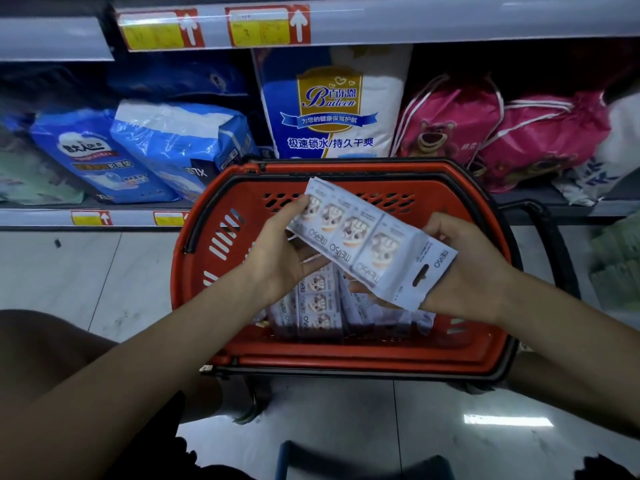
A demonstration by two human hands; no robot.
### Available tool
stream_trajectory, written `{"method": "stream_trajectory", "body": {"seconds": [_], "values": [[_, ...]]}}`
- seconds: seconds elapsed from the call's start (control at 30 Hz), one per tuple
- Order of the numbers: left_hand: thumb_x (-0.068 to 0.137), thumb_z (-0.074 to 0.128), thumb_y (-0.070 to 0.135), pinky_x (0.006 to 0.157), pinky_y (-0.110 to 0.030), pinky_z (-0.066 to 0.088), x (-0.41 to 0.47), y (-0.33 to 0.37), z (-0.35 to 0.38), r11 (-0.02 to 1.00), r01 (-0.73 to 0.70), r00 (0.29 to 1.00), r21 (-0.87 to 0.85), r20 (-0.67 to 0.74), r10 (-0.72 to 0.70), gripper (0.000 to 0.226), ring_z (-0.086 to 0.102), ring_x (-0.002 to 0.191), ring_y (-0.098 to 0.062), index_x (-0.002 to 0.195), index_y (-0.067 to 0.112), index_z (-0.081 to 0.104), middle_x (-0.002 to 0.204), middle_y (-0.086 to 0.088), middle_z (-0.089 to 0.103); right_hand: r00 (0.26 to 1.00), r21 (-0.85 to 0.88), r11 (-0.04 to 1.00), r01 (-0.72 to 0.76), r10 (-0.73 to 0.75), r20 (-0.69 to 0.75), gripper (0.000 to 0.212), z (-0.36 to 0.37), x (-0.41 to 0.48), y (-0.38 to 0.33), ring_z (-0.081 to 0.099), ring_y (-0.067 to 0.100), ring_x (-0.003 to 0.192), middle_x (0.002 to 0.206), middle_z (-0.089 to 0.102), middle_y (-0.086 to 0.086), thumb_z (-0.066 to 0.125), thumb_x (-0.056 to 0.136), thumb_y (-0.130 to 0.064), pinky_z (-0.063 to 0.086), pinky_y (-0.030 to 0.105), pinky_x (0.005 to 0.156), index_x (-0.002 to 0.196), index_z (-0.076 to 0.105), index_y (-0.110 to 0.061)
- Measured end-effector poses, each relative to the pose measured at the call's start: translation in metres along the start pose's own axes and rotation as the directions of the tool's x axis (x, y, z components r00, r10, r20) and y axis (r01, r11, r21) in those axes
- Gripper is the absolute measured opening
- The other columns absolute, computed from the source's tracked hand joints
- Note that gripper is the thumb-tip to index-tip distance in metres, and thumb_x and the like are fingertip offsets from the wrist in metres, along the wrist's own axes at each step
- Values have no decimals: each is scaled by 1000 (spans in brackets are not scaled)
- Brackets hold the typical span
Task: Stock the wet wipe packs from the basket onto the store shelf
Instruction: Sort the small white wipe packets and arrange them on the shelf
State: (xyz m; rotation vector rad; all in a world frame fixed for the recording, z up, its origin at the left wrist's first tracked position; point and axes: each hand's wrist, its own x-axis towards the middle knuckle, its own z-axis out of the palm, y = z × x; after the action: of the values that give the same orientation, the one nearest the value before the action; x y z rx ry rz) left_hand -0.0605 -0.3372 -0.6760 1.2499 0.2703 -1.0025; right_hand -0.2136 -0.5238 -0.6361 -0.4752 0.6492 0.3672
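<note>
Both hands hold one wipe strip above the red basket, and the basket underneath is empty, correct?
Not empty. The head view shows both the left hand and right hand holding the wipe strip above the red basket, but more wipe packs lie inside it.

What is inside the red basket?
More wipe packs lie in the basket. The held pack, left hand and right hand cover the middle, so their count is hidden.
</note>
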Motion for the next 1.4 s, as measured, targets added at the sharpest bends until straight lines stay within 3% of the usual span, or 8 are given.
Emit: {"method": "stream_trajectory", "body": {"seconds": [0.13,0.23,0.33,0.47,0.6,0.93,1.17,1.4], "values": [[94,73,38,89,-40,62,-2,8,1,997,-71,997,27,-27,71,29,76,107,-26,113,17,70,106,-6,78,989,-96,993,64,-76,-128,44,-4,6,-3,63,43,124,134,65,22,46,97,-22,53,62,100,136,61,-7],[91,77,38,89,-41,62,-5,12,1,992,-118,991,50,-64,121,39,76,106,-25,121,15,70,112,-7,79,890,-514,839,176,-359,-281,28,-4,10,-4,65,36,120,134,66,18,56,95,-21,58,49,91,117,67,-8],[89,79,37,90,-44,63,-5,14,1,992,-120,984,26,-128,123,36,77,103,-25,116,15,71,102,-6,81,806,-867,444,225,-585,-90,47,-4,4,4,65,4,112,127,67,-15,74,86,-49,53,29,89,131,63,-40],[94,72,36,78,-35,65,-8,15,6,993,-106,981,-56,-169,95,22,74,91,-19,103,16,71,88,-4,78,793,-964,-149,219,-549,264,94,-7,0,16,46,-11,128,149,36,-25,79,79,-57,42,7,97,156,27,-47],[96,69,33,67,-32,63,-9,15,9,991,-120,984,-53,-138,111,17,74,85,-20,104,18,70,93,-5,74,626,-819,-572,50,-620,472,96,-23,9,14,32,23,148,165,21,3,85,82,-30,51,38,104,160,28,-27],[101,50,51,62,-28,59,-12,23,19,984,-171,980,-51,-107,165,41,67,82,-21,106,16,72,97,-7,70,438,-787,-595,166,-671,599,72,-20,7,-2,46,26,137,145,51,7,82,78,1,43,50,113,144,52,-9],[97,45,71,71,-29,56,-16,37,26,970,-202,979,-137,-26,200,69,73,85,-17,122,11,68,92,-5,77,492,-887,-171,430,-779,389,54,1,-6,-9,59,0,123,133,65,-13,78,91,-11,51,21,98,140,58,-22],[97,69,35,75,-31,59,-30,60,34,920,-387,922,-57,8,388,40,74,93,-19,131,16,59,115,-10,71,610,-682,328,654,-761,219,43,28,-21,-19,71,10,110,120,74,-4,71,93,-7,58,25,91,132,63,-23]]}}
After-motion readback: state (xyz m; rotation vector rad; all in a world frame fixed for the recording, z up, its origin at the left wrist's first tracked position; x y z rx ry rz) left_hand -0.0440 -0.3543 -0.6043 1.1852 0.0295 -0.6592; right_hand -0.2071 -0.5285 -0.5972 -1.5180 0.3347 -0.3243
